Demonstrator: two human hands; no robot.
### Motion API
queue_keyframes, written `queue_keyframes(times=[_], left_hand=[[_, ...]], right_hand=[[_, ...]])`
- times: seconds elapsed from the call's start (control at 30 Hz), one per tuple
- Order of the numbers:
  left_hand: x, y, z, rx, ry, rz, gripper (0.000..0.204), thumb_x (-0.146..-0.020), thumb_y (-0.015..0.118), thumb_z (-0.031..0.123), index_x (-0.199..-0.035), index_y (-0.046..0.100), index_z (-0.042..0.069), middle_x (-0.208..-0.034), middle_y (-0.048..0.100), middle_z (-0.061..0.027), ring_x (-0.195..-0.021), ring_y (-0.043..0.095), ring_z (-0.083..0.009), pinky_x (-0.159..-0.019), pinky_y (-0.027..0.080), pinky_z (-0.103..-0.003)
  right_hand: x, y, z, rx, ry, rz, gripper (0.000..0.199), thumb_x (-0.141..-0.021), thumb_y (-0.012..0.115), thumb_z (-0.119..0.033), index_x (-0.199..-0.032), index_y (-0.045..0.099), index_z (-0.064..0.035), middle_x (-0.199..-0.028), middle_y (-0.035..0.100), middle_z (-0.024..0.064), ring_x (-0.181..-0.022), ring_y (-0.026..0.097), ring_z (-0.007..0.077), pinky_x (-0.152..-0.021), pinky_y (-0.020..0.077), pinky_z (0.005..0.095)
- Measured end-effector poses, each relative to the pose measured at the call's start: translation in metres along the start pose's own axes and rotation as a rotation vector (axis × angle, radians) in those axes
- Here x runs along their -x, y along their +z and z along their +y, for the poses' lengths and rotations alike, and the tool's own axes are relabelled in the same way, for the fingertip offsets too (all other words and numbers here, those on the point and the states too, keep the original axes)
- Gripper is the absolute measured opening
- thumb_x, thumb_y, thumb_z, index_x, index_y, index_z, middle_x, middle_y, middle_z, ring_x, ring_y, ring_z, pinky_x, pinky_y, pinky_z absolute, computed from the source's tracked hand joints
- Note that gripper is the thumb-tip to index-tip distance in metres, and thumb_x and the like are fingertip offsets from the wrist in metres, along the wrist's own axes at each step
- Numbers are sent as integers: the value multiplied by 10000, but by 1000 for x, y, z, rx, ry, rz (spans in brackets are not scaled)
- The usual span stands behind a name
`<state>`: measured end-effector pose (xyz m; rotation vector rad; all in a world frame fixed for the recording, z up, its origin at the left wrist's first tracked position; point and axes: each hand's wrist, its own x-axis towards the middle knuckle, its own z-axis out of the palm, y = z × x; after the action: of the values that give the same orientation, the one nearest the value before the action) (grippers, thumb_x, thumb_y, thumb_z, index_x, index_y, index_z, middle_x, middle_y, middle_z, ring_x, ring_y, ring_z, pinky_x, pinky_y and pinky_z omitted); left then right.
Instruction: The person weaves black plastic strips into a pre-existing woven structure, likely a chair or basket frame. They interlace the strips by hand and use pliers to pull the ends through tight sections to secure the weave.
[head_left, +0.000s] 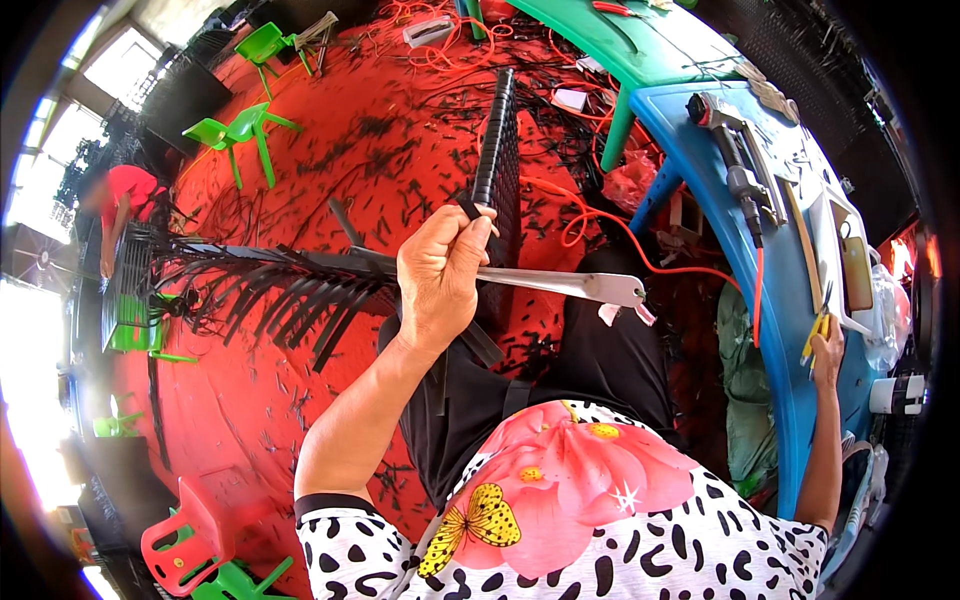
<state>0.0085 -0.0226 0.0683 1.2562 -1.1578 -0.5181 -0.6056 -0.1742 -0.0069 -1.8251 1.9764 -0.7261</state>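
My left hand (pixel 440 270) is closed in a pinch on a black strip (pixel 468 206), beside a tall panel (pixel 506 165) woven from black strips. From behind this hand a flat silver bar (pixel 570 284) with a rounded end sticks out to the right; whether the hand also grips it I cannot tell. Many loose black strips (pixel 300 300) fan out from a frame part on the left. Far to the right, at the blue table, my right hand (pixel 826 350) is closed around yellow-handled pliers (pixel 818 328), jaws pointing away from me.
On the blue table (pixel 665 105) lie a power tool (pixel 735 165) with an orange cord and a white tray (pixel 830 235). A green table (pixel 600 45) adjoins it. Black scraps litter the red floor (pixel 340 170). A co-worker in red (pixel 130 195) and green chairs (pixel 258 130) are at left.
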Motion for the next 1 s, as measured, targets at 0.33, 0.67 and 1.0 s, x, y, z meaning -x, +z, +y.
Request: queue_keyframes(times=[0.33, 0.67, 1.0], left_hand=[[-2, -3, 0, 50, 12, -35, 208, -962, 575, 100, -806, 622, -30, -873, 656, -42, -647, 478, -58, -636, 418, -209], [0, 0, 7, 91, -39, -36, 162, -973, 565, 111, -879, 639, 2, -677, 458, 44, -604, 398, -35, -533, 339, -219], [0, -4, 7, 33, -17, -75, 174, -964, 540, 104, -972, 668, -13, -769, 523, 19, -670, 438, -54, -605, 370, -218]], right_hand=[[49, 111, -342, -435, -955, -559, 619, -692, 731, -170, -1255, 526, -14, -1150, 590, 159, -1000, 638, 275, -883, 508, 385], [56, 171, -426, -374, -1287, -565, 528, -637, 698, -71, -1139, 558, 14, -1039, 579, 173, -952, 616, 339, -845, 507, 378], [52, 175, -431, -368, -1389, -489, 463, -660, 714, -83, -1090, 555, -21, -967, 564, 148, -885, 601, 360, -745, 514, 408]])
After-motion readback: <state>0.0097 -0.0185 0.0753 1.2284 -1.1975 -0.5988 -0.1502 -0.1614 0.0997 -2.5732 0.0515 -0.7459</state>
